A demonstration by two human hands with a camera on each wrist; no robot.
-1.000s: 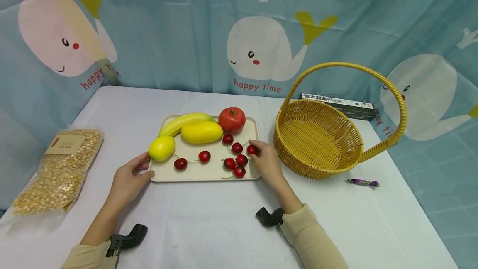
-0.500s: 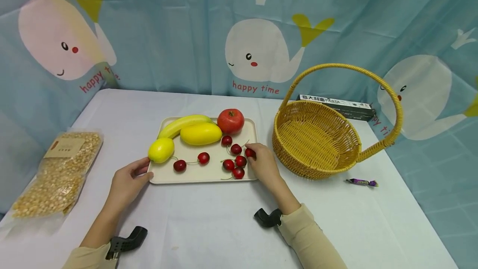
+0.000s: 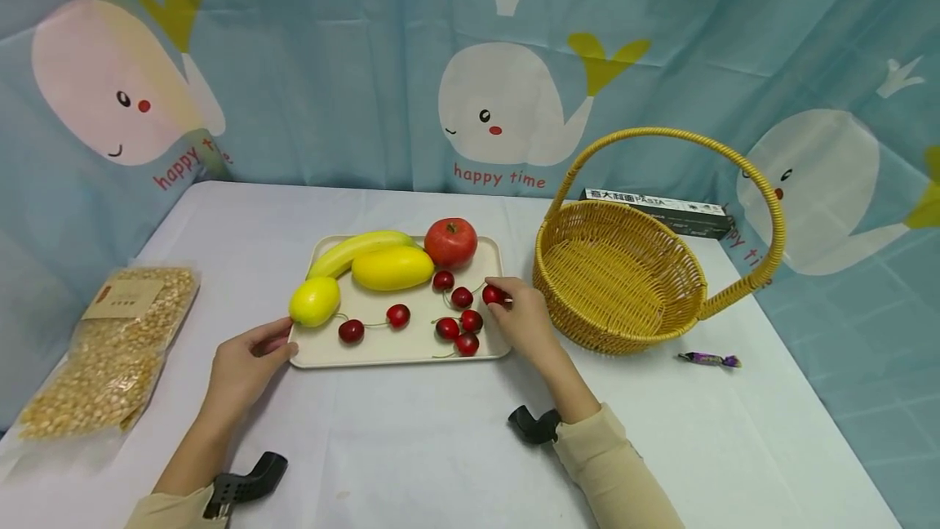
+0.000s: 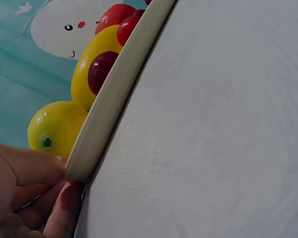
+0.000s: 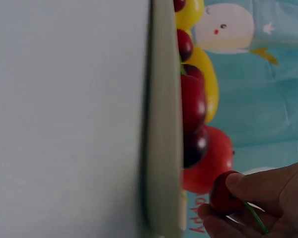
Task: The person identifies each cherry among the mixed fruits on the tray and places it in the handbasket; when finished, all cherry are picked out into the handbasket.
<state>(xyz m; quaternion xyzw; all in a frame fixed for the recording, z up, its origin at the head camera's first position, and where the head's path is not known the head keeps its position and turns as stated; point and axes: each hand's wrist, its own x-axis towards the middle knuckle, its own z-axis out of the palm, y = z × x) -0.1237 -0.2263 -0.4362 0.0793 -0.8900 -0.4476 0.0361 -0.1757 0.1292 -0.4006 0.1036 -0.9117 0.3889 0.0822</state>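
My left hand [image 3: 246,362] holds the left end of a cream tray [image 3: 396,347]; in the left wrist view its fingertips pinch the tray's rim [image 4: 114,99] right below a lemon [image 4: 57,126]. Over the tray's right end, my right hand [image 3: 529,321] pinches a red cherry [image 3: 494,294] between thumb and fingers. The right wrist view shows this cherry [image 5: 220,196] with its green stem hanging toward the palm. Several more cherries [image 3: 470,320] lie on the tray, along with a banana [image 3: 360,249], a mango-like yellow fruit [image 3: 392,268] and a round red fruit [image 3: 450,243].
Right of the tray stands a golden wicker basket [image 3: 620,280] with a tall handle. A black-and-white pasta box [image 3: 683,217] is behind it, and a purple-wrapped candy [image 3: 708,359] lies in front. A bag of corn kernels [image 3: 110,349] lies far left. A blue curtain hangs behind.
The head view has shifted slightly, so most of the scene sits a little lower and further left. Both hands keep their holds on the tray and the cherry.
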